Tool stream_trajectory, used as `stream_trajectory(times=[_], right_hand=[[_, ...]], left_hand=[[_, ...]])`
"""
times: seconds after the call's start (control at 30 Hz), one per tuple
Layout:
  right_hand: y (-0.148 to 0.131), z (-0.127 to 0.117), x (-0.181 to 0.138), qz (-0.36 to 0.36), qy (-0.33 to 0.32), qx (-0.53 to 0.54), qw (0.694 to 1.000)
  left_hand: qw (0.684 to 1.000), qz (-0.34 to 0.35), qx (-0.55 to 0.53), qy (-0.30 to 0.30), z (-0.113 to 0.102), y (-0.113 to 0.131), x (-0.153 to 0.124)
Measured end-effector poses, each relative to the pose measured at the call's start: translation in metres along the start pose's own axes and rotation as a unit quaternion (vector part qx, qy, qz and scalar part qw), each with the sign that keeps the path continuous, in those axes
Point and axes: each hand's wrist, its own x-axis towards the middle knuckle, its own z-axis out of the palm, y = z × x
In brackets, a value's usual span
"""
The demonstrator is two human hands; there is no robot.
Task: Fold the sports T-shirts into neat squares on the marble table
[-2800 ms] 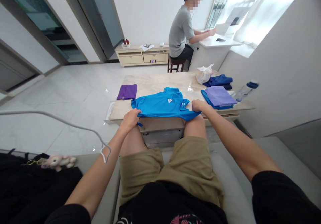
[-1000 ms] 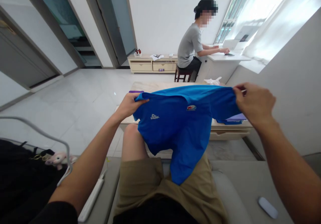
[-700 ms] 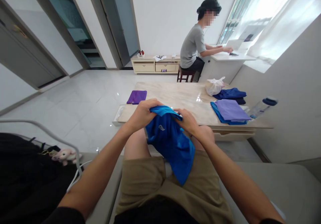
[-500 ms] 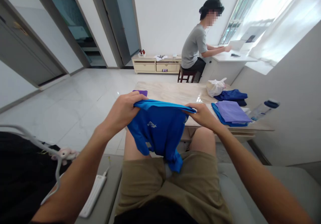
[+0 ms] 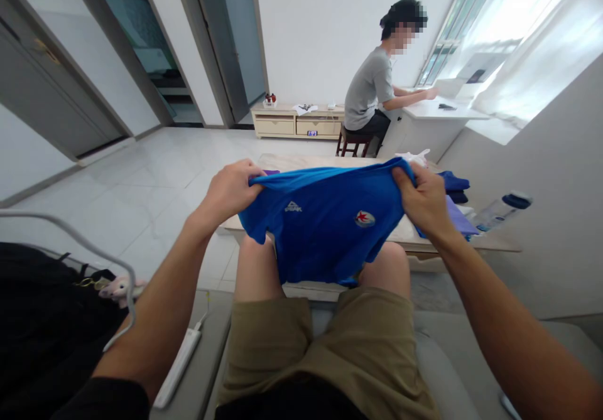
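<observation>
Item: blue sports shirt (image 5: 325,225), short-sleeved, with a white logo and a round red-star badge on the side facing the camera. It is stretched out in the air between both hands, above the wearer's bare knees and in front of the near edge of the tabletop (image 5: 494,243), with its lower part hanging between the knees. Held by the left hand (image 5: 230,189), grip closed on the shirt's upper edge at the person's left, fabric bunched under the fingers and a sleeve drooping just below. Also held by the right hand (image 5: 424,201), grip closed on the upper edge at the other end, back of the hand toward the camera. The tabletop is pale marble pattern, mostly hidden behind the shirt. On its right side: folded lilac garment (image 5: 459,218), partly behind the right hand; dark blue folded garment (image 5: 456,184) beyond it; white plastic bag (image 5: 414,156), only its top showing; clear water bottle (image 5: 502,210) with a dark cap at the right end. On its left side: a sliver of purple cloth (image 5: 271,172) just above the shirt's edge. Seat: grey sofa (image 5: 447,357); khaki shorts (image 5: 330,344) on the wearer. To the left of the wearer: white power strip (image 5: 179,360), grey cable (image 5: 70,244) arcing above it, pink plush toy (image 5: 115,287), black fabric (image 5: 38,326). Background: person in a grey T-shirt (image 5: 372,90) seated on a dark stool (image 5: 353,145) at a white desk by the window; low cream cabinet (image 5: 299,125) against the far wall.
</observation>
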Motion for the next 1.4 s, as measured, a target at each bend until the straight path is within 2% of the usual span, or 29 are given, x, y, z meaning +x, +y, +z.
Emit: stream_trajectory(times=[0.03, 0.07, 0.13, 0.2, 0.27, 0.37, 0.43, 0.5, 0.57, 0.63, 0.73, 0.9, 0.97, 1.07, 1.1, 1.13, 1.2, 1.33, 1.4], right_hand=[[-0.002, -0.006, 0.002, -0.011, 0.012, -0.002, 1.000], [-0.001, -0.010, 0.002, -0.023, -0.004, -0.006, 1.000], [0.009, -0.012, -0.004, -0.045, -0.117, -0.029, 0.992], [0.023, -0.011, -0.012, -0.063, -0.245, -0.085, 0.964], [0.036, -0.011, -0.016, -0.074, -0.293, -0.158, 0.940], [0.042, -0.019, -0.015, -0.084, -0.229, -0.210, 0.947], [0.041, -0.025, -0.013, -0.084, -0.156, -0.185, 0.967], [0.042, -0.025, -0.016, -0.071, -0.103, -0.142, 0.982], [0.049, -0.019, -0.024, -0.043, -0.087, -0.114, 0.989], [0.057, -0.011, -0.030, -0.011, -0.091, -0.110, 0.990], [0.060, -0.010, -0.026, 0.021, -0.069, -0.113, 0.991], [0.046, -0.032, -0.005, 0.023, 0.032, -0.090, 0.995], [0.053, -0.033, -0.010, -0.005, 0.008, -0.063, 0.998], [0.078, -0.021, -0.028, -0.026, -0.072, -0.064, 0.995], [0.086, -0.018, -0.032, -0.022, -0.079, -0.078, 0.994], [0.091, -0.016, -0.033, -0.015, -0.073, -0.096, 0.993], [0.090, -0.018, -0.025, -0.005, -0.042, -0.131, 0.991], [0.057, -0.032, 0.012, -0.022, 0.038, -0.153, 0.987], [0.043, -0.028, 0.021, -0.001, 0.122, -0.146, 0.982]], left_hand=[[0.999, 0.005, -0.047, 0.011, 0.003, -0.002, 0.001], [0.996, 0.005, -0.091, 0.006, 0.009, -0.005, 0.000], [0.991, -0.008, -0.130, -0.037, 0.029, -0.016, -0.005], [0.993, -0.025, -0.092, -0.074, 0.046, -0.028, -0.009], [0.996, -0.035, -0.029, -0.073, 0.050, -0.038, -0.011], [0.999, -0.028, 0.022, 0.003, 0.033, -0.042, -0.008], [1.000, -0.002, 0.011, 0.014, 0.024, -0.040, -0.009], [0.998, 0.028, -0.008, -0.064, 0.028, -0.041, -0.015], [0.985, 0.034, 0.004, -0.168, 0.042, -0.048, -0.024], [0.979, 0.011, 0.031, -0.202, 0.056, -0.059, -0.029], [0.989, -0.022, 0.034, -0.143, 0.053, -0.072, -0.024], [0.997, -0.047, -0.041, 0.035, 0.017, -0.068, -0.010], [0.993, -0.054, -0.104, 0.026, 0.021, -0.065, -0.015], [0.983, -0.076, -0.162, -0.031, 0.046, -0.068, -0.025], [0.983, -0.084, -0.158, -0.035, 0.053, -0.070, -0.026], [0.985, -0.089, -0.146, -0.031, 0.057, -0.071, -0.026], [0.990, -0.088, -0.113, -0.009, 0.050, -0.074, -0.019], [0.994, -0.060, -0.090, 0.035, 0.012, -0.073, 0.009], [0.991, -0.054, -0.116, 0.032, 0.007, -0.071, 0.019]])
